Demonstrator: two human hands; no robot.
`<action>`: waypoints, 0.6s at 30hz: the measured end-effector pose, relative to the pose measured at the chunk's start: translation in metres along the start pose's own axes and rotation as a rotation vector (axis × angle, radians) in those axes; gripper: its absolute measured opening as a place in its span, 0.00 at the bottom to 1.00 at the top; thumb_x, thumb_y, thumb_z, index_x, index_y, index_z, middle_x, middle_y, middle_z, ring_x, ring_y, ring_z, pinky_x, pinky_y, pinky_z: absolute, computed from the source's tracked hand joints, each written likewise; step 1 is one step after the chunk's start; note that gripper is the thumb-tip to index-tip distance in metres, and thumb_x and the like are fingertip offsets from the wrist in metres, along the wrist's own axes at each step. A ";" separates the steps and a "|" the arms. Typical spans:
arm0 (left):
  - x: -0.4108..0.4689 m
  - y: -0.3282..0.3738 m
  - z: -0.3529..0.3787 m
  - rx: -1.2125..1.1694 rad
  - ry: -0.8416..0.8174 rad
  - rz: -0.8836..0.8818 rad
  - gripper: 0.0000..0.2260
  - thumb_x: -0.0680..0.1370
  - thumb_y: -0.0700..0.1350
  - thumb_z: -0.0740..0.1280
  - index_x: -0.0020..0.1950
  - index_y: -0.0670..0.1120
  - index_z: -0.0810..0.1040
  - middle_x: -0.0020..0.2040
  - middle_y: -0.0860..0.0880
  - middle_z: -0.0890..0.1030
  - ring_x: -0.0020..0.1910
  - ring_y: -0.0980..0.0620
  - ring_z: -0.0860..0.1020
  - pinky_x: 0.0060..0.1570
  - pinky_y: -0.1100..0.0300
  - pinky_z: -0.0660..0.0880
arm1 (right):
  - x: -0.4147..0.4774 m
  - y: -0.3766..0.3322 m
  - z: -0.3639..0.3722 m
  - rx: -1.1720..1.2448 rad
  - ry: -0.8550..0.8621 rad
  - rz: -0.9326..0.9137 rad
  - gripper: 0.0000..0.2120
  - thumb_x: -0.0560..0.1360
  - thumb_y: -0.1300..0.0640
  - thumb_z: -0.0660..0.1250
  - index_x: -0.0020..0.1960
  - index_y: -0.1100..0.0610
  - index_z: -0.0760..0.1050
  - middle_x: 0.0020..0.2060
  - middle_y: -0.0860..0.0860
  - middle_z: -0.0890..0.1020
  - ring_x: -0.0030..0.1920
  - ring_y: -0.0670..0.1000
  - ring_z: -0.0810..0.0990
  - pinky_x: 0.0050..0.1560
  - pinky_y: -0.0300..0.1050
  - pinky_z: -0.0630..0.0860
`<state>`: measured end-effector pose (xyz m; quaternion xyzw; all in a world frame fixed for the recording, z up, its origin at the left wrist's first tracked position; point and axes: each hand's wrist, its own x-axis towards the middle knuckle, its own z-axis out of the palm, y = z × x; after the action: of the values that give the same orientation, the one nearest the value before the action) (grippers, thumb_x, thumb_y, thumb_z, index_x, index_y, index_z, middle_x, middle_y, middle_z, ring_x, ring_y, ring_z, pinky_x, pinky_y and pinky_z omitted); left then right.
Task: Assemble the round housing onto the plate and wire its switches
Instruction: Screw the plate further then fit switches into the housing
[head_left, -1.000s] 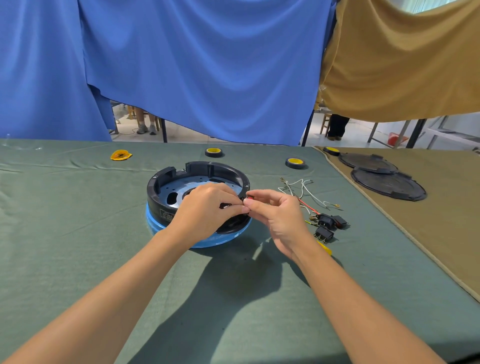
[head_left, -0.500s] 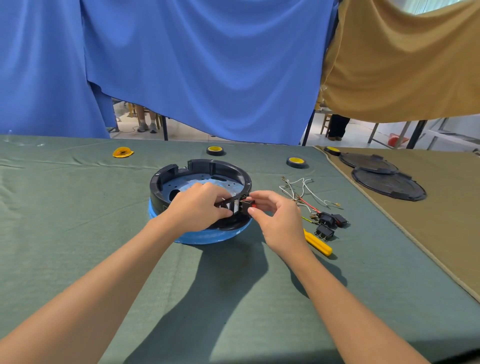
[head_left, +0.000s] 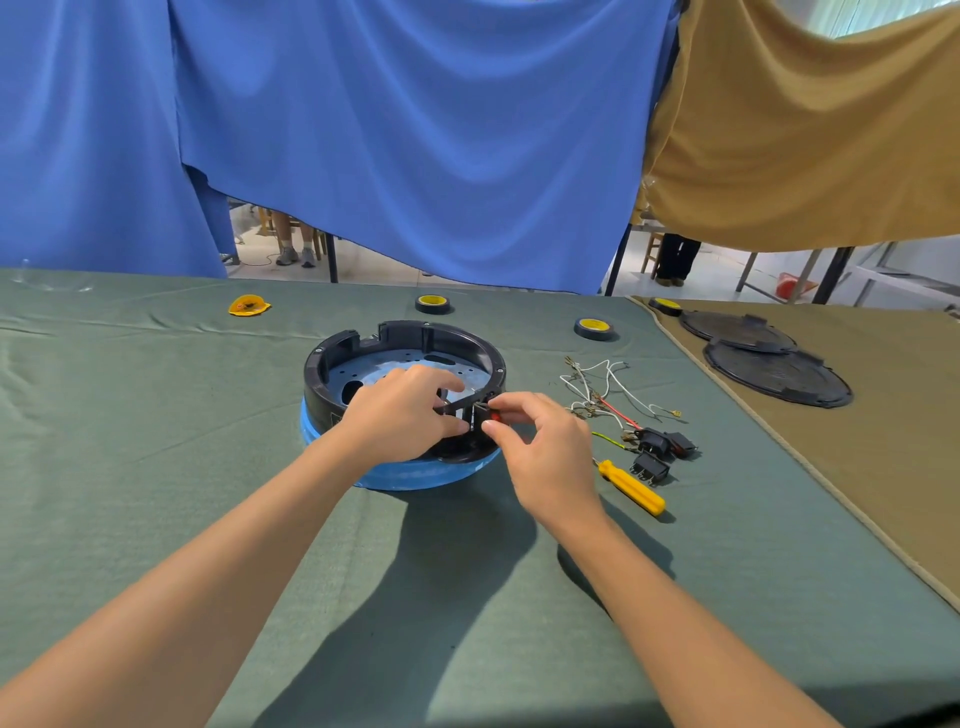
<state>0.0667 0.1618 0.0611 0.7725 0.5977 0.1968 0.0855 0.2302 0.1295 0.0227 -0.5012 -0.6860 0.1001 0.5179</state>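
A green-clothed table (head_left: 130, 415) carries the round housing (head_left: 400, 343) mid-frame, tape rolls (head_left: 432, 303), wires (head_left: 597, 384), switches (head_left: 657, 449) and a yellow screwdriver (head_left: 631, 487) right of centre.

On the green-clothed bench (head_left: 156, 415) lie a yellow screwdriver (head_left: 631, 487), three tape rolls (head_left: 432, 303) along the far side and a yellow scrap (head_left: 249, 305), with two black discs (head_left: 776, 375) on the tan cloth beside blue curtains (head_left: 415, 130).

Black housing (head_left: 415, 335) on blue plate (head_left: 415, 475); green tablecloth (head_left: 156, 441); yellow screwdriver (head_left: 631, 487); white, red wires (head_left: 597, 387).
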 end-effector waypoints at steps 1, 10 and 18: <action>0.000 0.000 0.000 -0.003 -0.005 -0.003 0.24 0.77 0.55 0.70 0.72 0.55 0.72 0.64 0.52 0.80 0.63 0.51 0.77 0.51 0.55 0.66 | 0.000 0.001 0.001 -0.007 0.003 -0.015 0.07 0.73 0.62 0.72 0.51 0.57 0.83 0.45 0.49 0.84 0.46 0.47 0.81 0.48 0.38 0.77; 0.001 0.000 0.000 -0.032 -0.012 -0.012 0.24 0.77 0.55 0.71 0.72 0.56 0.72 0.63 0.52 0.81 0.62 0.51 0.78 0.50 0.55 0.65 | 0.001 0.004 0.006 -0.048 0.022 -0.134 0.08 0.71 0.66 0.73 0.50 0.62 0.84 0.44 0.54 0.85 0.43 0.49 0.82 0.49 0.40 0.80; -0.001 -0.001 0.002 -0.036 0.010 -0.017 0.20 0.77 0.54 0.71 0.69 0.57 0.75 0.60 0.53 0.82 0.62 0.52 0.78 0.50 0.55 0.65 | 0.007 0.004 0.010 -0.027 0.035 -0.148 0.09 0.72 0.66 0.73 0.51 0.62 0.84 0.44 0.54 0.83 0.43 0.50 0.81 0.48 0.47 0.81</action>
<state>0.0664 0.1617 0.0592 0.7646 0.6011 0.2107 0.0982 0.2246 0.1407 0.0201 -0.4575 -0.7134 0.0435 0.5290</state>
